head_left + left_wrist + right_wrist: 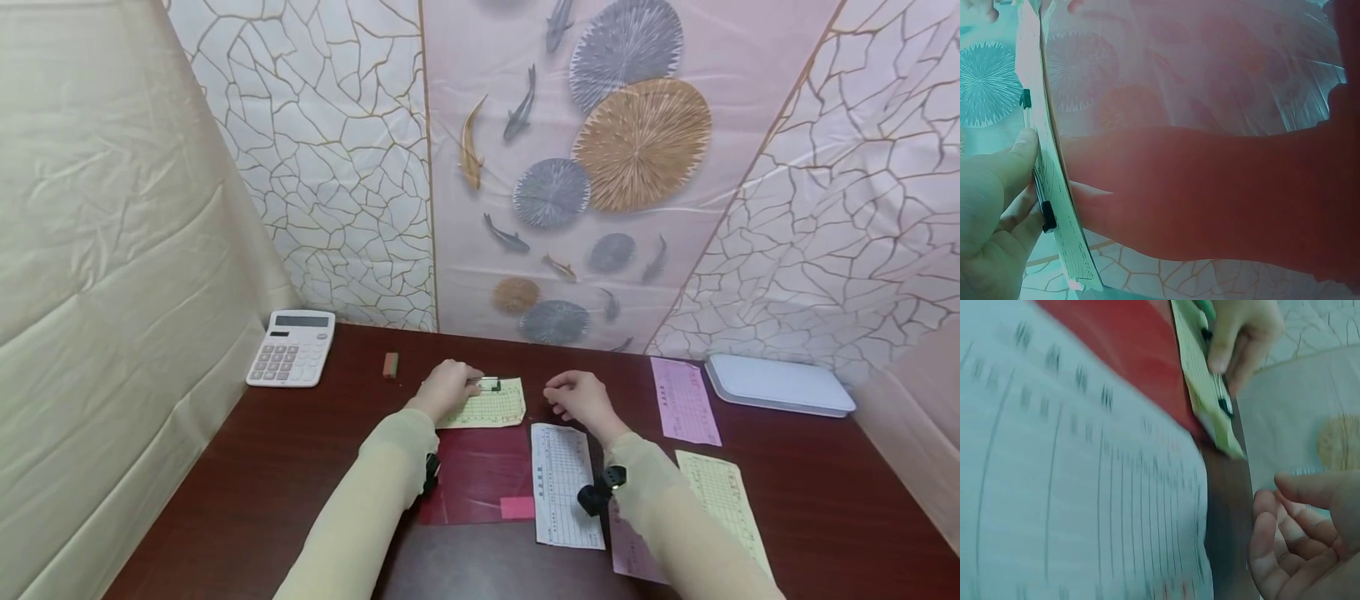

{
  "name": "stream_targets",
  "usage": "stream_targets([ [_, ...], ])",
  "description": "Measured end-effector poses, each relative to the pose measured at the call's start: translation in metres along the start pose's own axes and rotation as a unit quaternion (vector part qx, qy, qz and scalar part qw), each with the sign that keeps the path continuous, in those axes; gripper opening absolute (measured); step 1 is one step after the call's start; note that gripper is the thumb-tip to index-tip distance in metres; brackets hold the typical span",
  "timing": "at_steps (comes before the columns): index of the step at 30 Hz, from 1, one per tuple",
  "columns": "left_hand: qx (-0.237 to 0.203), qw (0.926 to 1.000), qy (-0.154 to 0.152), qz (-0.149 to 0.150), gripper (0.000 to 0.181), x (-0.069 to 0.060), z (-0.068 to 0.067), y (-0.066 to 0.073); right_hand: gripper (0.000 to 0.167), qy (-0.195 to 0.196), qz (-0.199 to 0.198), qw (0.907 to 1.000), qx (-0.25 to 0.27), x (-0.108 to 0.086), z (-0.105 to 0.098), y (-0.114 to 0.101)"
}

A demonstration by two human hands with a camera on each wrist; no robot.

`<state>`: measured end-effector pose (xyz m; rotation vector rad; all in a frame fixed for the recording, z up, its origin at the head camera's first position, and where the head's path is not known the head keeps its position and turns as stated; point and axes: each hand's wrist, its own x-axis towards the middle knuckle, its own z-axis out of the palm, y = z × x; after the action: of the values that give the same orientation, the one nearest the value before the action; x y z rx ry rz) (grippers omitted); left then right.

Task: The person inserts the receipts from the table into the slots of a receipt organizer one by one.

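My left hand grips the metal clip with black ends at the top edge of a translucent red clip folder. Under the clip lies a yellow printed slip; in the left wrist view the thumb and fingers are on the clip's wire. My right hand hovers right of the slip, its fingers loosely curled around nothing, as the right wrist view also shows. Just below it, a white printed form lies along the folder's right side. A pink label marks the folder's lower right corner.
On the right lie a pink slip, another yellow slip and a pale blue flat case. Another pink slip is partly under my right forearm. At the back left are a white calculator and a small red-green block.
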<state>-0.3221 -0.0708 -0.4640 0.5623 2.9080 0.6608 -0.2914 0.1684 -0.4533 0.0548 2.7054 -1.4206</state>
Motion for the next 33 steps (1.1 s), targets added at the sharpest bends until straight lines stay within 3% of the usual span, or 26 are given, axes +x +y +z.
stream_targets([
  [4,-0.003,1.0,0.001,-0.001,0.034,0.001,-0.001,0.0,0.019,0.01,-0.024,0.9995,-0.016,-0.001,-0.018,0.013],
  [20,0.007,0.9999,-0.002,-0.011,0.034,0.002,-0.001,-0.001,0.018,0.052,-0.057,0.9943,-0.074,0.005,-0.086,0.065],
  [23,0.001,0.9999,-0.005,-0.016,0.034,0.002,-0.002,-0.002,0.021,0.061,-0.058,0.9884,-0.126,0.007,-0.096,0.07],
  [26,-0.001,0.9999,-0.006,-0.012,0.035,0.003,-0.003,-0.002,0.021,0.085,-0.083,0.9767,-0.179,0.01,-0.105,0.075],
  [29,0.0,0.9999,-0.006,-0.009,0.034,0.003,-0.003,-0.002,0.017,0.111,-0.106,0.9655,-0.21,0.013,-0.114,0.08],
  [33,-0.005,0.9998,-0.009,-0.014,0.035,0.002,-0.001,-0.002,0.018,0.118,-0.096,0.9592,-0.238,0.015,-0.126,0.088],
])
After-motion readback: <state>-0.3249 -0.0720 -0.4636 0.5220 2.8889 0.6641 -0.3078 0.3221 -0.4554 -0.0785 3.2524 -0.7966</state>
